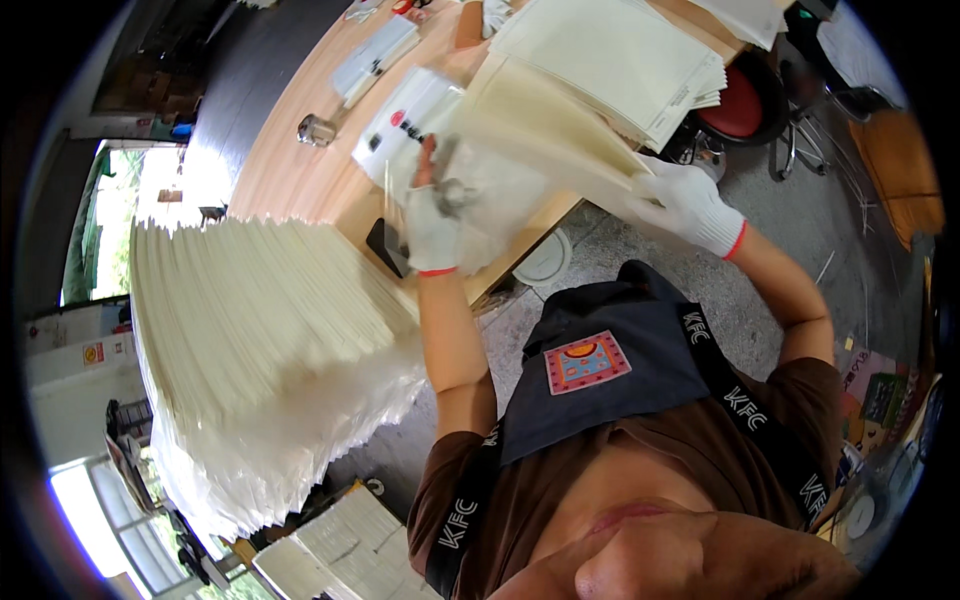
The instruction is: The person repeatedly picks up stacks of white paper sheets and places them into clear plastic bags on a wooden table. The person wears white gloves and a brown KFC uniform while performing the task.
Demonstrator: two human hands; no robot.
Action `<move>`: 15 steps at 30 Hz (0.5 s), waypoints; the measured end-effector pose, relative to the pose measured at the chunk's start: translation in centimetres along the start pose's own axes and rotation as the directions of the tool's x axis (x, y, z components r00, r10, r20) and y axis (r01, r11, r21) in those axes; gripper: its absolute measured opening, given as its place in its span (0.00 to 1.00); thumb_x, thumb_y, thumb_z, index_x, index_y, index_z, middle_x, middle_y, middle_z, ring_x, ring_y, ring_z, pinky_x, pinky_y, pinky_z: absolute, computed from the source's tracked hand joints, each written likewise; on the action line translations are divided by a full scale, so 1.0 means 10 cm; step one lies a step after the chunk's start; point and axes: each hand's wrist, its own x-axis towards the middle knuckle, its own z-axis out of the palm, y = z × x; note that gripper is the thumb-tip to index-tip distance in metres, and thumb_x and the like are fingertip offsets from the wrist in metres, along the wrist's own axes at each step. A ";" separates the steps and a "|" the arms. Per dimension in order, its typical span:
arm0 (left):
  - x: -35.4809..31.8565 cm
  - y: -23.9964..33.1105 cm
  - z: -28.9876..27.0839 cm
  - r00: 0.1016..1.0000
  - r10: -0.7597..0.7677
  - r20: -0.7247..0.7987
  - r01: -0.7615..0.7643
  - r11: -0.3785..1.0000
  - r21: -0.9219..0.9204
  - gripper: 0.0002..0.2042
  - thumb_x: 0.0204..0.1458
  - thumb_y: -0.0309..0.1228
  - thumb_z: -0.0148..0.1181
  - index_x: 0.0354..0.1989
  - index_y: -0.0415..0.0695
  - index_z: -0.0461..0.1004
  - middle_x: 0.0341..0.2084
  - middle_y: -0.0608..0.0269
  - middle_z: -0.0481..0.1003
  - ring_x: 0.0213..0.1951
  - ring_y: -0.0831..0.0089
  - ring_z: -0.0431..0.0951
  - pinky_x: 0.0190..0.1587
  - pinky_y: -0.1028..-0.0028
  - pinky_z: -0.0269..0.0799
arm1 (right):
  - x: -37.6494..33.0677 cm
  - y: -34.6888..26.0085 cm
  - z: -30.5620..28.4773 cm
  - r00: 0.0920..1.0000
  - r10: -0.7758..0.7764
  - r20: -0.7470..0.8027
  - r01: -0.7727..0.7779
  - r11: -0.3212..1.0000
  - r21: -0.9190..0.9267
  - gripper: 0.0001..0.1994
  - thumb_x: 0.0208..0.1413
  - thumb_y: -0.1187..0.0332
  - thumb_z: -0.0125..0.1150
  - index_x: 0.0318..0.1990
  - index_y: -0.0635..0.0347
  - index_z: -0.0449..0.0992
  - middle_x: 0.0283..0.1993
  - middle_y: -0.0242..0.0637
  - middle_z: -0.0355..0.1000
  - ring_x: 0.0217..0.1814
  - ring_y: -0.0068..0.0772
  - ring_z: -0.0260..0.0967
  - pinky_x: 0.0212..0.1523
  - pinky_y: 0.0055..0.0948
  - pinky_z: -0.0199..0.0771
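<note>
My left hand (433, 232), in a white knit glove with a bare fingertip showing, grips a clear plastic bag (505, 195) over the table edge. Motion smears the bag and part of that hand. My right hand (697, 208), gloved in white with a red cuff, is closed on the near right edge of a cream paper sheet (545, 105). Whether it is one sheet or a thin bundle, I cannot tell. The sheet slants down from the table toward me, its lower left end beside the bag. Behind it lies a stack of cream sheets (610, 55).
On the wooden table (290, 165) are a white printed packet (385, 135), a glass jar (317, 130), another packet (372, 62) and a dark phone (386, 247). A tall plastic-wrapped stack (270, 310) stands left. A co-worker's gloved hand (492, 17) shows far off. A red stool (735, 100) stands right.
</note>
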 end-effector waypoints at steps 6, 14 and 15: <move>-0.51 0.02 0.18 0.931 -0.024 0.363 -0.218 0.763 0.608 0.20 0.55 0.28 0.48 0.58 0.40 0.64 0.47 0.55 0.73 0.33 0.73 0.76 0.33 0.78 0.69 | 0.35 -0.10 0.14 0.921 -0.133 0.366 0.245 0.929 -0.279 0.10 0.48 0.61 0.55 0.26 0.59 0.74 0.34 0.44 0.71 0.29 0.43 0.72 0.29 0.34 0.73; -0.96 -1.07 0.02 0.742 0.382 0.551 -0.665 0.313 0.678 0.18 0.40 0.20 0.53 0.43 0.44 0.75 0.36 0.58 0.77 0.33 0.63 0.77 0.35 0.69 0.72 | 0.79 0.19 0.78 0.900 0.129 0.417 -0.401 0.622 0.673 0.09 0.48 0.66 0.56 0.34 0.62 0.75 0.35 0.41 0.73 0.41 0.44 0.70 0.46 0.35 0.69; -0.76 -0.86 0.19 0.852 0.222 0.475 -0.517 0.205 0.831 0.19 0.38 0.21 0.53 0.43 0.45 0.76 0.35 0.59 0.76 0.33 0.61 0.77 0.35 0.68 0.72 | 0.89 0.19 0.93 0.962 0.089 0.258 -0.229 0.781 0.582 0.09 0.48 0.66 0.57 0.34 0.61 0.75 0.35 0.41 0.73 0.42 0.44 0.70 0.46 0.36 0.69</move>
